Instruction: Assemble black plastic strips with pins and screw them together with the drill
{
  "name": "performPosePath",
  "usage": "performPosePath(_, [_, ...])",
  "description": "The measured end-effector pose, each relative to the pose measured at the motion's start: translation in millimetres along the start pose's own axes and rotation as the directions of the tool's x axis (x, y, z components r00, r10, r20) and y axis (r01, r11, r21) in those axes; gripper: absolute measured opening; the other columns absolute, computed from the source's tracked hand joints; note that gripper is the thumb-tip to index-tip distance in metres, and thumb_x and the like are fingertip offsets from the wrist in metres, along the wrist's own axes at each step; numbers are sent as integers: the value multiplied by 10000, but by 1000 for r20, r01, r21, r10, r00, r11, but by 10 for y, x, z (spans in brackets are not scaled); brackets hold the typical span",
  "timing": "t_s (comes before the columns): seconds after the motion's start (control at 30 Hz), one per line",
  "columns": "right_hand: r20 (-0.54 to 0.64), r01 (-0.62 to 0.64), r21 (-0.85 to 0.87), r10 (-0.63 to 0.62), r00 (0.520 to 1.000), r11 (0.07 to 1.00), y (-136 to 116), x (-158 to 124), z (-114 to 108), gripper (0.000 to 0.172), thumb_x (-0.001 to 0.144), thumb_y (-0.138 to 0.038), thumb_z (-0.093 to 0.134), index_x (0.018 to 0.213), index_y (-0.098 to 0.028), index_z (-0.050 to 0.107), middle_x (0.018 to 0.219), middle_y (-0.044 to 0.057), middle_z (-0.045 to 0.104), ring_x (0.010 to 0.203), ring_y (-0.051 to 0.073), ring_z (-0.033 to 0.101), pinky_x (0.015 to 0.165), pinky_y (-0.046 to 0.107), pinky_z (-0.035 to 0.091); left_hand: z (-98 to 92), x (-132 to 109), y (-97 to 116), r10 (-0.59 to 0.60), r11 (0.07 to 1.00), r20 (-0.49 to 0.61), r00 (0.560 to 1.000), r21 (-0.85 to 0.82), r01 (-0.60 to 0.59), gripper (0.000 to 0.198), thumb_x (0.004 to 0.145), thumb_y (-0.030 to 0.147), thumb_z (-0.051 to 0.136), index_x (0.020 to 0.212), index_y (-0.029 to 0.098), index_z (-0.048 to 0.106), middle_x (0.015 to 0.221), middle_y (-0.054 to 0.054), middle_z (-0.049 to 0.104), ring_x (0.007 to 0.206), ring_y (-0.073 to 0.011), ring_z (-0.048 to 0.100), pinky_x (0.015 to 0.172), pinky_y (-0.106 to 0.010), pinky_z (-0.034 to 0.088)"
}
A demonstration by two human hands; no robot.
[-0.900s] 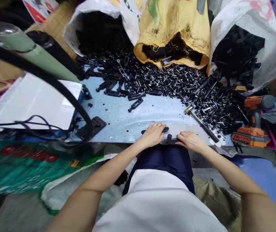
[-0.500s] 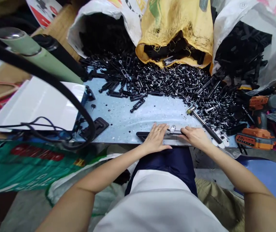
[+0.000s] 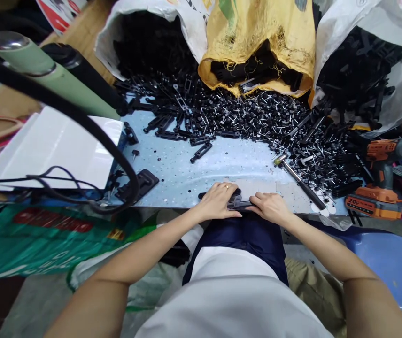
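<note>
At the near edge of the pale blue table (image 3: pixel 201 169), my left hand (image 3: pixel 218 201) and my right hand (image 3: pixel 270 206) meet over a long black plastic part (image 3: pixel 236 202). Fingers of both hands are curled and pressed on it, the left on its left half, the right on its right end. A gold ring sits on a left finger. A metal-looking bit shows between the hands; I cannot make it out. A pile of small black parts with metal pins (image 3: pixel 257 122) spreads across the far side of the table.
Two white sacks (image 3: pixel 144 37) (image 3: pixel 363 61) and a yellow sack (image 3: pixel 257 47) of black parts stand at the back. A hammer (image 3: pixel 299 180) lies right of my hands, an orange drill (image 3: pixel 377 183) further right. A white box (image 3: pixel 49 150), black cables and a green cylinder (image 3: pixel 46 80) stand left.
Both hands have drawn together and back toward the table's near edge, closing on the black part. Half a second ago they lay flatter on it, further apart, with a metal piece showing between them.
</note>
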State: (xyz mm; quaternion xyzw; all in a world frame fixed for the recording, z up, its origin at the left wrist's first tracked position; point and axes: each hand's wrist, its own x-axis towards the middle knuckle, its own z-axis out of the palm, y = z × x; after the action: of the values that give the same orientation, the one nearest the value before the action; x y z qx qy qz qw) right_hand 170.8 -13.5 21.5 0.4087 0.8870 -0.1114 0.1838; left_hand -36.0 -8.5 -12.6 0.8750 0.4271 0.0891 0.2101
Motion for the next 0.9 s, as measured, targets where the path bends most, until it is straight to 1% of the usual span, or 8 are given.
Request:
performPosePath(0.1, [-76,0,-69,-5,997,998,-47,-25,-92,485,925,-478,169,1042,-193,543,924,75,611,806,152,581,585,253,244,79,-21,-27,-13,1000,-151,988,-9,12,581,703,616,571,1041,150,488,999,-119,598,887,-252,596,765,-357,463])
performPosePath(0.2, [-113,20,-123,-34,993,992,-93,-52,-179,420,941,-413,195,1033,-192,540,901,72,610,807,156,575,597,266,232,129,-52,-64,8,1000,-280,960,11,-5,549,725,590,559,1034,145,476,973,-119,604,867,-245,613,705,-334,486])
performPosePath(0.37, [-124,40,-181,-63,990,983,-116,-60,-315,319,942,-342,269,979,-174,538,867,70,604,801,162,574,601,271,217,162,-55,-78,97,995,-321,942,46,-87,418,789,556,504,944,168,504,822,-66,612,755,-204,631,633,-295,490])
performPosePath(0.53, [-91,66,-210,-87,992,975,-90,-63,-441,314,943,-321,270,966,-155,535,863,78,600,780,154,572,598,263,218,165,-5,-58,143,990,-388,910,43,-137,436,830,581,426,896,159,512,759,-57,606,705,-186,625,607,-278,480])
performPosePath(0.63, [-70,74,-202,-90,993,977,-21,-77,-455,361,942,-369,254,955,-154,543,852,78,599,763,146,568,602,260,232,148,27,-28,126,992,-313,941,28,-123,479,813,617,418,869,153,522,749,-63,604,707,-197,621,618,-289,477])
performPosePath(0.73, [-67,69,-151,-80,995,986,138,-75,-360,429,927,-446,244,936,-157,562,844,74,602,736,135,556,612,258,256,89,147,7,78,997,-105,991,-6,-79,532,758,655,477,907,148,538,796,-73,614,761,-223,619,662,-312,480])
performPosePath(0.83, [-115,78,-77,-86,990,994,337,-54,-150,478,913,-484,240,915,-150,581,864,77,606,766,140,548,643,255,298,-32,490,-5,35,999,11,999,-30,-35,495,810,575,472,1067,154,521,977,-92,614,929,-237,588,781,-339,470])
performPosePath(0.9, [-163,93,-33,-97,982,995,428,-43,21,479,904,-494,265,915,-144,591,882,80,609,811,150,544,678,258,327,-140,848,-56,-61,998,-50,997,-22,60,379,893,402,406,1166,149,480,1111,-110,572,1041,-231,536,878,-357,433])
